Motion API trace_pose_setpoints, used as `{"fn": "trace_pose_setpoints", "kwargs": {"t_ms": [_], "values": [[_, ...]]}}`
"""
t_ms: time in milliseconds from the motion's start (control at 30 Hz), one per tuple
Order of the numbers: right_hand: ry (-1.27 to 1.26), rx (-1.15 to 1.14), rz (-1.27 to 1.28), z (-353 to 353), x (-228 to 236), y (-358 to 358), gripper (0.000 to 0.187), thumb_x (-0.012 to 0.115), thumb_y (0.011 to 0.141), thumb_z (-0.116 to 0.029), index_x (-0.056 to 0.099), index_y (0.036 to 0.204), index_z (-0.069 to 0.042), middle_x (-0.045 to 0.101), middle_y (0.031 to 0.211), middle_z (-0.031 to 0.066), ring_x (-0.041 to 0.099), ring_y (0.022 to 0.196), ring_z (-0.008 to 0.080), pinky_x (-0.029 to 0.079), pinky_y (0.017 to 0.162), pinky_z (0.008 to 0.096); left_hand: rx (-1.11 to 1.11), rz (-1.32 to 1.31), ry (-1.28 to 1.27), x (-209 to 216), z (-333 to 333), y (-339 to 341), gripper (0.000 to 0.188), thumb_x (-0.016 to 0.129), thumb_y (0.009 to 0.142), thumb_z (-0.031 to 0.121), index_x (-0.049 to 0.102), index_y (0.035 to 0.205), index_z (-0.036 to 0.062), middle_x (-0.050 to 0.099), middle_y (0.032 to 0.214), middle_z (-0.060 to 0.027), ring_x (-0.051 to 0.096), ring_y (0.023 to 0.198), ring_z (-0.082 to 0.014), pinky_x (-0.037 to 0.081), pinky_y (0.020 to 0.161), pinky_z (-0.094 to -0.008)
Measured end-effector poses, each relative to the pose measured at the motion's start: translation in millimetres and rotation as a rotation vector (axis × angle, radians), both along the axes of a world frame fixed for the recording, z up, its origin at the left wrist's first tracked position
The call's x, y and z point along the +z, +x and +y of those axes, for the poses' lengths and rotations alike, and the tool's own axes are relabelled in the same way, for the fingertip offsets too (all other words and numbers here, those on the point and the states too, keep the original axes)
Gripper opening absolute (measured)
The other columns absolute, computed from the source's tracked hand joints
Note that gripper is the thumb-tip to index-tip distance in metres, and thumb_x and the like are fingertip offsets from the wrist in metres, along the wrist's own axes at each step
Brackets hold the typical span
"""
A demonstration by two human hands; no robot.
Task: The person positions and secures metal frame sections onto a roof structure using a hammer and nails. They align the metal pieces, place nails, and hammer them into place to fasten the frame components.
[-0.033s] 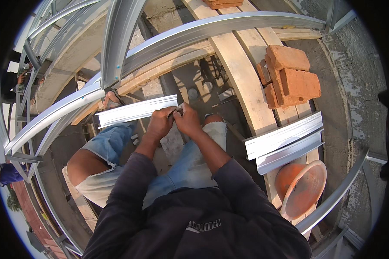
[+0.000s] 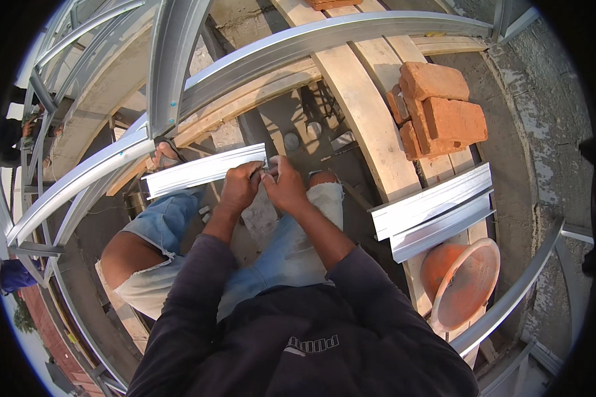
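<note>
A short silvery metal channel [image 2: 202, 173] lies slantwise across my left knee, its right end between my hands. My left hand [image 2: 240, 187] is closed on that end, thumb and fingers pressed together. Close beside it, my right hand [image 2: 287, 188] is pinched at the tip of the channel. Whatever its fingers hold is too small and too covered to make out. Two more cut channel pieces [image 2: 437, 202] rest on the planks to my right.
Orange bricks [image 2: 453, 122] are stacked on wooden planks [image 2: 364, 122], with an orange bowl-shaped container [image 2: 467, 284] nearer me. Long metal framing [image 2: 324, 36] crosses ahead and on the left. Gaps beside the planks show a lower level. Another person's arm [image 2: 30, 126] appears at far left.
The fingers of my two hands have parted slightly at the channel's end. The whole view has shifted a little; the channel still lies across my knee.
</note>
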State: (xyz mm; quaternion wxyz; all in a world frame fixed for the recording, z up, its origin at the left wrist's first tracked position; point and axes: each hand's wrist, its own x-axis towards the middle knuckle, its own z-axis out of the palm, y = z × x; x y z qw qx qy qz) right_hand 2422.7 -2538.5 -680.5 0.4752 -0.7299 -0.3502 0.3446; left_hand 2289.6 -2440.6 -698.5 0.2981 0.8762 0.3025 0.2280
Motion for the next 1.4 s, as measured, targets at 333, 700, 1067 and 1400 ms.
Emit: {"fn": "trace_pose_setpoints", "kwargs": {"t_ms": [333, 700, 1067, 1400], "values": [[0.593, -0.943, -0.419, -353, 220, 144, 0.014, 0.061, 0.106, -0.013, 0.064, 0.106, 0.001, 0.066, 0.088, 0.0080, 0.060, 0.071, 0.0122, 0.050, 0.065, 0.0250, 0.229, 0.347, 0.003, -70, 50, -24, 0.030, 0.051, 0.110, 0.032, 0.059, 0.120, 0.0048, 0.074, 0.108, -0.0212, 0.071, 0.102, -0.0434, 0.054, 0.083, -0.0496], [0.020, -1.259, 0.012, -617, -14, 114, 0.044, 0.055, 0.104, -0.039, 0.062, 0.126, -0.001, 0.068, 0.105, 0.0117, 0.068, 0.092, 0.0245, 0.057, 0.076, 0.0390, 0.360, 0.498, 0.132, -69, 41, -22, 0.032, 0.050, 0.108, 0.038, 0.051, 0.118, 0.0076, 0.074, 0.100, -0.0253, 0.071, 0.093, -0.0477, 0.054, 0.081, -0.0568], [-0.067, -1.090, -0.147, -630, 21, 121, 0.052, 0.056, 0.104, -0.050, 0.059, 0.126, -0.003, 0.066, 0.111, 0.0107, 0.068, 0.096, 0.0228, 0.058, 0.083, 0.0384, 0.256, 0.380, 0.421, -62, 47, -13, 0.025, 0.058, 0.105, 0.034, 0.059, 0.108, 0.0087, 0.071, 0.078, -0.0166, 0.072, 0.071, -0.0356, 0.057, 0.063, -0.0474], [-0.404, -1.430, -0.301, -548, 171, 166, 0.034, 0.054, 0.107, -0.038, 0.050, 0.083, -0.015, 0.041, 0.064, -0.0064, 0.038, 0.046, 0.0022, 0.030, 0.038, 0.0217, 0.239, -0.062, 0.430, 17, 20, 126, 0.022, 0.063, 0.103, 0.030, 0.060, 0.112, 0.0106, 0.072, 0.080, -0.0144, 0.071, 0.069, -0.0365, 0.057, 0.060, -0.0467]]}}
